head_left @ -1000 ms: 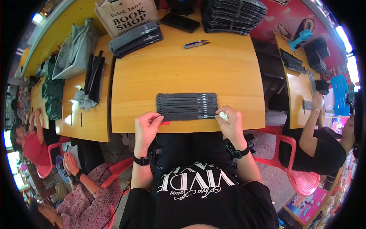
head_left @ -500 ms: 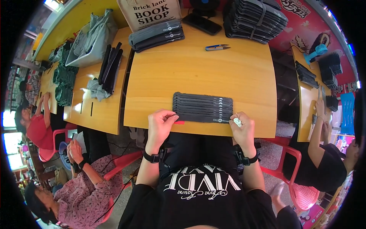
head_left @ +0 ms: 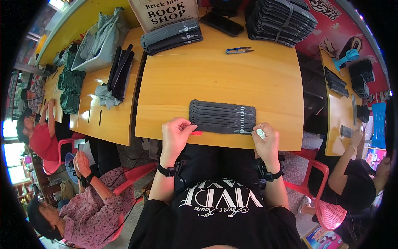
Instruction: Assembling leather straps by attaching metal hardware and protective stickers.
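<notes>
- In the head view, a row of dark grey, flat, round-ended strips [head_left: 222, 117] was seen laid in overlapping steps at the near edge of a light wooden table [head_left: 219, 74], with the pale printed ends lined up at the right.
- The near left corner of the row was pinched between thumb and forefinger of the left hand [head_left: 177, 132]; a flat red strip [head_left: 196, 133] was seen just beside it.
- The right hand [head_left: 266, 139] was curled at the near right corner, with a small crumpled white piece [head_left: 260, 133] lodged in its fingers.
- The spreading of the row could be judged done or nearly so; no band was seen around it, whereas the tall pile of dark strips [head_left: 282, 23] at the far right was already strapped.
- A smaller grey and black stack [head_left: 171, 36] was left at the far left; blue-handled metal snips [head_left: 238, 50] were left untouched.
- The fingertips' undersides were hidden, the white piece was partly covered, and the tall pile was cut off at the far edge.
</notes>
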